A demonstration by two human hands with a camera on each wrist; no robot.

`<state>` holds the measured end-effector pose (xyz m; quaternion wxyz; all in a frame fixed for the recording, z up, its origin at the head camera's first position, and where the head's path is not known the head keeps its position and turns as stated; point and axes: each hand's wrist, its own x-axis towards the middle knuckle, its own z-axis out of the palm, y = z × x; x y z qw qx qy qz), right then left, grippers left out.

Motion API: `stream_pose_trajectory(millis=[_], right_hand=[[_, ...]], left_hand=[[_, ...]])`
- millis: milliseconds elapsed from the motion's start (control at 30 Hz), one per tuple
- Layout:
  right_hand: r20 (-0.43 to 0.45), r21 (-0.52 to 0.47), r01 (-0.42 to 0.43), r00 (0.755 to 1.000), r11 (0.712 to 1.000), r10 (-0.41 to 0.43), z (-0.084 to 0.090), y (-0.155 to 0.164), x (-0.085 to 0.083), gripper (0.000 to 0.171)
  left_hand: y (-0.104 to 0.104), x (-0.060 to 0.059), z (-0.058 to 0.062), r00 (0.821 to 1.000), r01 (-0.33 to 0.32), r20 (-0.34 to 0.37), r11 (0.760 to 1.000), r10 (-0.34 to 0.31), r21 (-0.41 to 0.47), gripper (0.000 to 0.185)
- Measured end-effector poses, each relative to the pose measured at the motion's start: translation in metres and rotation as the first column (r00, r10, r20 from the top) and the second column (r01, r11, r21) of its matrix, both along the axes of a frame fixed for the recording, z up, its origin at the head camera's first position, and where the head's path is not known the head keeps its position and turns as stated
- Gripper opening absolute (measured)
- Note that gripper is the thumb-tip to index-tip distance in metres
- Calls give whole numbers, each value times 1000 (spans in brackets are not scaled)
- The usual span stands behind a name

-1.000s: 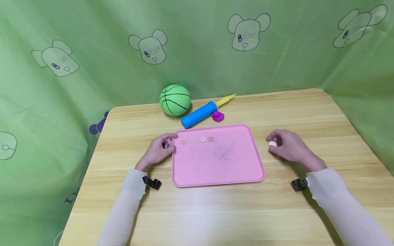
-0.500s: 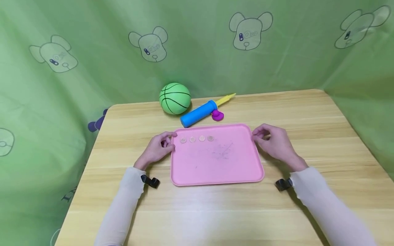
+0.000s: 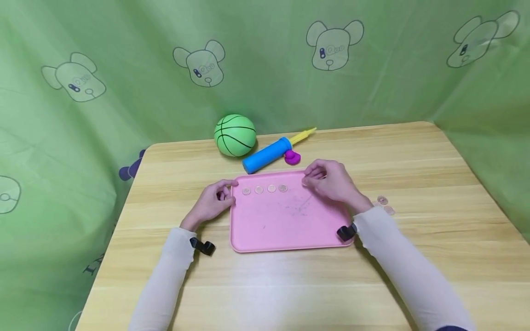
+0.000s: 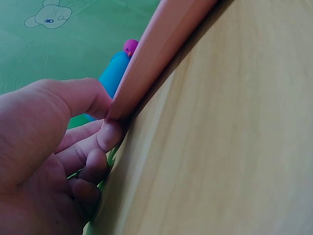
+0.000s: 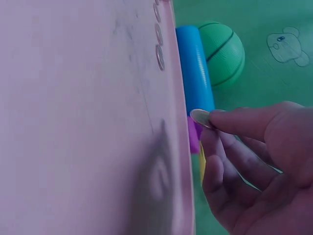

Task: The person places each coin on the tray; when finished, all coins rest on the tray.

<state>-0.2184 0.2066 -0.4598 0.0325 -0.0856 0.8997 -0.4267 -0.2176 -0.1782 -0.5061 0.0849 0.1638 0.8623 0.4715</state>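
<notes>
Coin (image 5: 200,117) pinched in right hand (image 3: 333,184) above tray (image 3: 285,230)

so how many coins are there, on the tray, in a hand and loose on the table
Coins on the pink tray: 4
Coin pinched in the right hand: 1
Loose coins on the table: 2
Total: 7

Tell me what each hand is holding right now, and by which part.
The right hand pinches a coin by its edge between thumb and fingertips, above the pink tray. The left hand grips the tray's left rim near its far corner.
</notes>
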Motion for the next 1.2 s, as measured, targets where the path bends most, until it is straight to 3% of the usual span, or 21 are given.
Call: stream_pose_trajectory(millis=[300,500,933,1200], right_hand=[[9,-33,-74,997,997,74,-16,-18,-11,19],[23,26,-70,997,997,70,-16,-24,-11,15],[-61,182,-93,993,979,105,-11,-35,-5,10],[-70,206,-85,992,975,101,-13,-35,-3,11]], left_hand=[[0,1,0,1000,8,-13,1000,-8,2,48],[0,2,-1,1000,7,-7,1000,-7,-2,49],[1,0,2,1000,9,-8,1000,-9,-6,48],[1,1,1,1000,11,-14,1000,-11,-7,47]])
